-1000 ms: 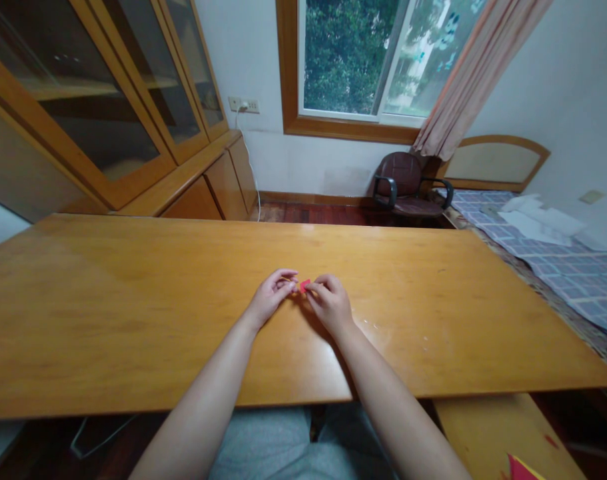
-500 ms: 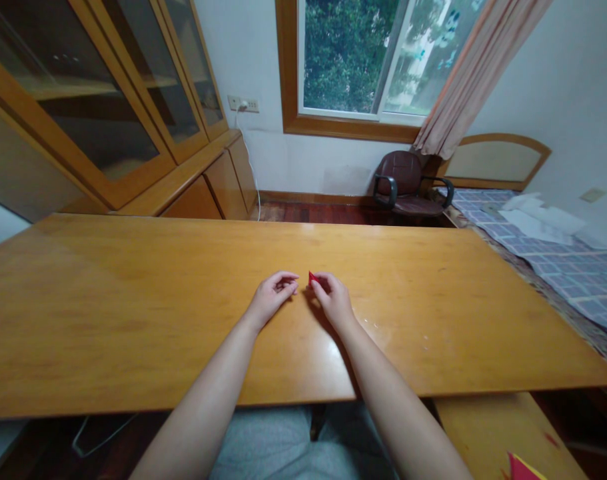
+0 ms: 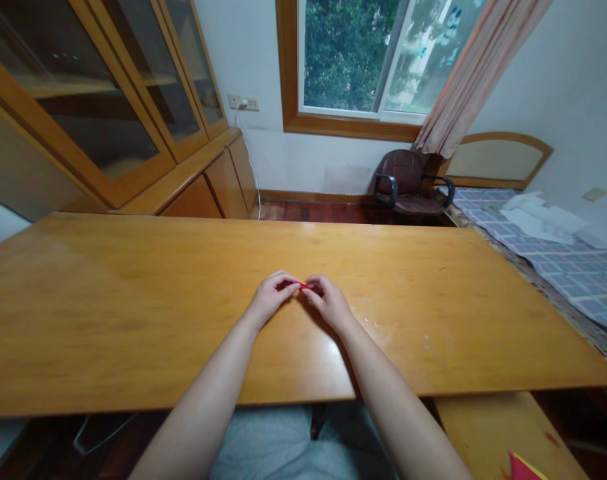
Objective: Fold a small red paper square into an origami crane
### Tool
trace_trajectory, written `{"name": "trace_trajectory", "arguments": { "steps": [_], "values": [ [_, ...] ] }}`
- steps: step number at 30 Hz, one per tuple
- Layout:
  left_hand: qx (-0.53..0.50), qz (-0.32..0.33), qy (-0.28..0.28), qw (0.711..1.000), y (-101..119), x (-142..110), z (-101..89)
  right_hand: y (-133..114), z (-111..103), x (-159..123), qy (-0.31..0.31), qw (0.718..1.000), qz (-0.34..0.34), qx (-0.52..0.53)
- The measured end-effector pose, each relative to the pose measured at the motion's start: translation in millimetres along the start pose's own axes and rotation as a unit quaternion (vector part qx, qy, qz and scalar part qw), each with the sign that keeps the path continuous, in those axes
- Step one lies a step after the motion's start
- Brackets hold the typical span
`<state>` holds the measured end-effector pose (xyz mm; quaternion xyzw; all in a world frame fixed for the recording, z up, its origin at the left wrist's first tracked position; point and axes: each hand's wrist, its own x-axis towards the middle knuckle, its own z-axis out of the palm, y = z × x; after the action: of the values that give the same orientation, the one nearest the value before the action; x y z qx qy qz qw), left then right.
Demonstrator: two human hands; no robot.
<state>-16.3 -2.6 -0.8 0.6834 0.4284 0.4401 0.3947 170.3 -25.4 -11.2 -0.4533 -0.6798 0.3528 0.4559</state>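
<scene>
pinches a small red piece (image 3: 303, 287) between both hands, with the fingers of the left hand (image 3: 269, 298) closed on one end and those of the right hand (image 3: 330, 305) closed on the other; lies no nearer to either. seems to run lengthwise from hand to hand, tilting slightly toward the near edge at the right end. sits over the desk (image 3: 133, 300), well inside the near and far edges, beyond some pale flecks (image 3: 372, 323).

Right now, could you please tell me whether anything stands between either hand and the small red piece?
Nothing visible does: the left hand and right hand both have their fingertips at the small red piece, with only bare tabletop just beyond.
</scene>
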Motion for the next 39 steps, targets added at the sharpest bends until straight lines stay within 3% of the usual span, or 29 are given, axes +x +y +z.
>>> {"name": "trace_trajectory", "arguments": {
  "steps": [6,17,24,32,39],
  "values": [
    [-0.066,-0.052,0.000,0.996,-2.2,-3.0,1.6,-5.7,-3.2,1.5,0.012,0.998,-0.006,-0.055],
    [-0.173,-0.108,-0.019,0.979,-2.6,-6.0,6.8,-6.7,-7.2,1.7,0.079,0.986,-0.113,-0.093],
    [-0.192,-0.106,-0.005,0.976,1.5,-6.8,7.1,-3.8,-6.4,-0.1,0.117,0.988,-0.072,-0.072],
    [-0.189,-0.086,0.020,0.978,3.3,-6.3,7.0,-5.5,-6.4,0.4,0.050,0.999,-0.011,0.002],
    [-0.192,-0.078,0.016,0.978,1.9,-6.7,5.5,-5.3,-8.9,2.2,0.060,0.997,-0.023,0.051]
  ]
}}
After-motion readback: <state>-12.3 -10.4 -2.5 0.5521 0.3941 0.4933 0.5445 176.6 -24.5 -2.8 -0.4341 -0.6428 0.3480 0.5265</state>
